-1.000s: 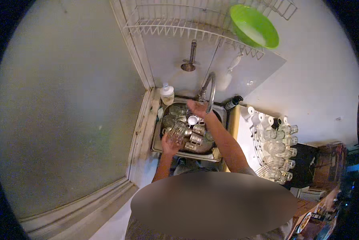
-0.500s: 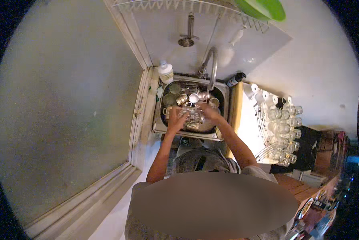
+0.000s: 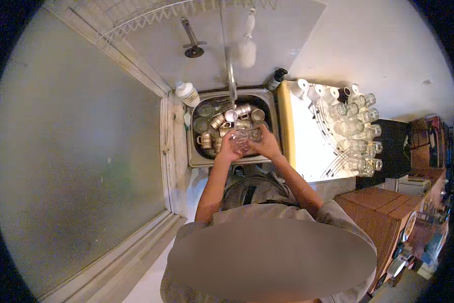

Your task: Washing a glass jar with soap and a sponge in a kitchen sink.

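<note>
Over the steel sink [image 3: 204, 162], piled with metal mugs [image 3: 204, 140], the hands have come closer together than half a second ago. The left hand [image 3: 229, 150] grips one end of a glass [image 3: 246, 136], the right hand [image 3: 269, 145] the other. It's clear, tilted on its side above the mugs, its surface patterned, glinting, partly hidden by fingers.
</note>
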Demonstrator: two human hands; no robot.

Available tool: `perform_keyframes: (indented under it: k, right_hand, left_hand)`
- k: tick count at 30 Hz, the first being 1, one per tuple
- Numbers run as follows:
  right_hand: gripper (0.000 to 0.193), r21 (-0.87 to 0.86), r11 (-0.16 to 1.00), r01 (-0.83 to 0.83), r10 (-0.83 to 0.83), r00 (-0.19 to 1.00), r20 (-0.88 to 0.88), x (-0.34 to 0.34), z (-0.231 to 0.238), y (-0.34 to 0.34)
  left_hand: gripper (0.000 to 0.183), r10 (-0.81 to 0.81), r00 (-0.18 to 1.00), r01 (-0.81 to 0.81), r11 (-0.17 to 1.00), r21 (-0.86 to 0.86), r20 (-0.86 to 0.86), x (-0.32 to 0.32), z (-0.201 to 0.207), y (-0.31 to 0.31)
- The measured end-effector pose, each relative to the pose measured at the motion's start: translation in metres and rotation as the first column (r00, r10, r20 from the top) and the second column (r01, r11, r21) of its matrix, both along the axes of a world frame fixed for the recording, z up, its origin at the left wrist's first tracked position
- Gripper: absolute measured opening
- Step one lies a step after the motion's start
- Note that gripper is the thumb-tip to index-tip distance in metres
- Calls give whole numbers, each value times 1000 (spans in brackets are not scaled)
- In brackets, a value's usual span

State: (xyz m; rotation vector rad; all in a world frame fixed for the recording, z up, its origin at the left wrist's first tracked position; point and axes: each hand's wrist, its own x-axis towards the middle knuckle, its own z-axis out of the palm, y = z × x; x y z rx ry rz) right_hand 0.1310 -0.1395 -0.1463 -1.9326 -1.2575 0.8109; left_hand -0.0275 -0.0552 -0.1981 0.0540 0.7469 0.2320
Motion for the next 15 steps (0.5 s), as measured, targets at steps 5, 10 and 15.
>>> perform_keyframes:
  k: [5,10,15]
  right_hand:
    - [74,226,963,-150,103,973,204,-11,66,-1]
    - [64,183,977,-111,94,991,100,3,61,-3]
    - [43,-181,955,234,-267,418,-868,-2,26,-15]
  left_hand:
    - [62,219,938,-205,975,-81,268,14,8,-12]
    - [65,289,921,-298,955,-3,260,10,13,-19]
    - [50,341,877,389,-86,917,-340,5,26,-44]
